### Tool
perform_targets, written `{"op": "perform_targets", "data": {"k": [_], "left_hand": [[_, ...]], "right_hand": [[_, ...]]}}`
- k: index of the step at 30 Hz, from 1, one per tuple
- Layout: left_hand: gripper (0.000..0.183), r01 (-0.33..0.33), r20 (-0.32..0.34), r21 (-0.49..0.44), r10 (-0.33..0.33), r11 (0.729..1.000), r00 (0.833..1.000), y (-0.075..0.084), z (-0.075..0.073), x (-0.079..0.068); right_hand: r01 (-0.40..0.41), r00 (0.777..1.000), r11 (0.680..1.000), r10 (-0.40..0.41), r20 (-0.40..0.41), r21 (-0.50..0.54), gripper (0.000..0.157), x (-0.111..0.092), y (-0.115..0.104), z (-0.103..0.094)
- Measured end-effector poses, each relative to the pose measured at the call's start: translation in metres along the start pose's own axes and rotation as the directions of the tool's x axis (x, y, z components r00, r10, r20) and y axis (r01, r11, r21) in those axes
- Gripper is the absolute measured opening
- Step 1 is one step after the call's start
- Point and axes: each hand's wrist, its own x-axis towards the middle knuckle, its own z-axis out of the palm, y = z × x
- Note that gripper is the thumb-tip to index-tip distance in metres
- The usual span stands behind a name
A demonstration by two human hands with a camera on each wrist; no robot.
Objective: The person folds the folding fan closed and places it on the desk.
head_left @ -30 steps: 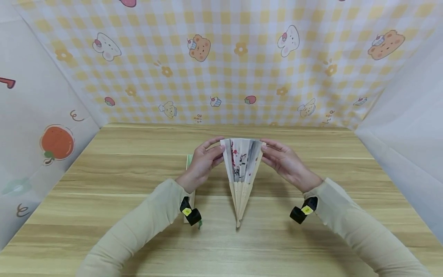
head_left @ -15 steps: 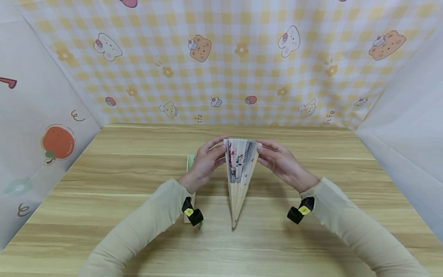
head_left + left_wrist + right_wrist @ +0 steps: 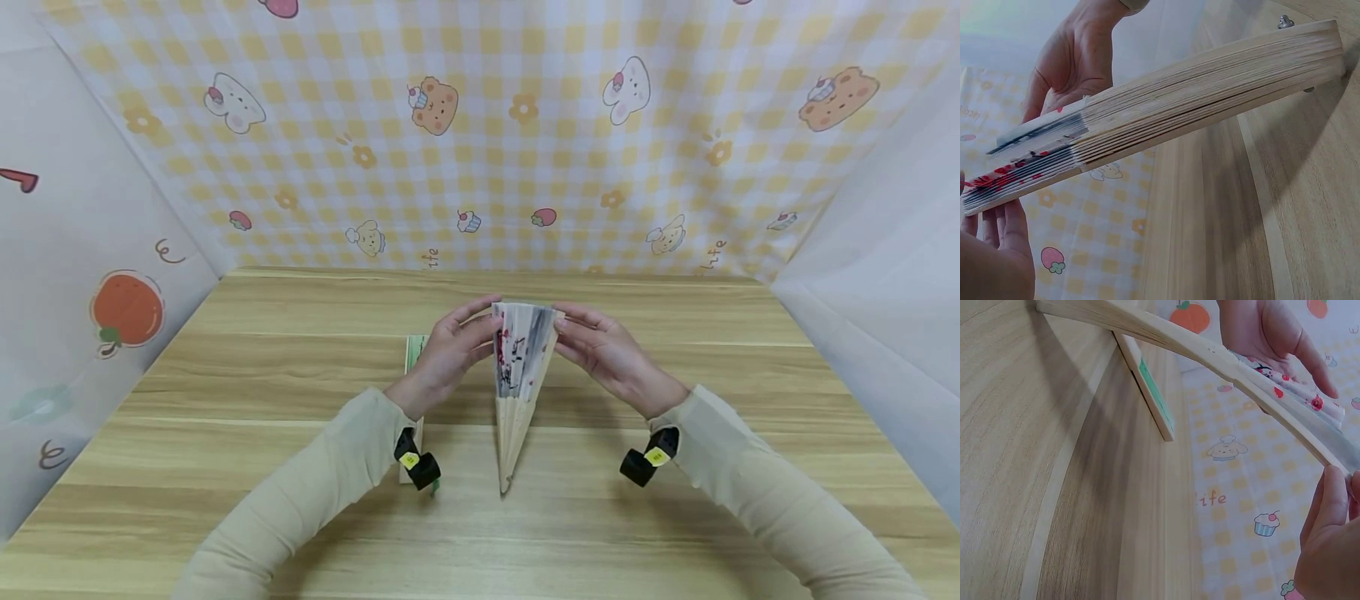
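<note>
A folding fan [image 3: 521, 358] with pale wooden ribs and a grey-white leaf with red blossoms is held partly spread, its pivot end pointing toward the person. My left hand [image 3: 457, 346] pinches the upper left edge of the leaf between thumb and fingers. On the other side, my right hand [image 3: 611, 354] pinches the upper right guard near its tip. In the left wrist view the ribs of the fan [image 3: 1210, 94] lie stacked close together, with a small metal rivet [image 3: 1285, 22] at the pivot. The right wrist view shows the outer guard stick [image 3: 1272, 409] bowing slightly.
A second folded fan with a green leaf [image 3: 414, 350] lies on the wooden table [image 3: 262, 375], mostly hidden behind the left forearm. A green tassel [image 3: 435, 487] shows at its near end. A checked yellow cloth [image 3: 487, 167] hangs behind the table.
The fan has narrowed as both hands came closer together, the left moving right and the right moving left. Its pivot end has shifted slightly left.
</note>
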Motion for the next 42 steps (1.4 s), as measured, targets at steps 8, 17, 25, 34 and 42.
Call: {"op": "perform_targets", "data": {"k": [8,17,25,34,42], "left_hand": [[0.046,0.017,0.0,0.028,-0.017,0.999,1.0,-0.001,0.003,0.0],[0.041,0.032,-0.022,0.025,-0.032,0.999,0.999,-0.003,0.005,0.001],[0.04,0.042,-0.026,0.007,-0.041,0.999,0.999,-0.003,0.007,0.0],[0.041,0.032,-0.018,0.017,-0.031,0.999,0.999,-0.004,0.007,0.0],[0.039,0.035,-0.025,0.027,-0.034,0.999,0.999,-0.004,0.007,0.001]], "right_hand": [[-0.015,1.0,1.0,0.015,0.009,-0.017,0.023,0.001,0.003,0.004],[-0.017,1.0,1.0,0.018,0.026,-0.015,0.019,0.001,0.006,0.007],[-0.009,1.0,0.999,0.011,0.028,-0.05,0.019,0.002,0.007,0.009],[-0.014,1.0,0.998,0.016,0.024,-0.067,0.016,0.001,0.006,0.013],[-0.009,0.999,0.998,0.011,0.038,-0.063,0.017,0.003,0.007,0.012]]}}
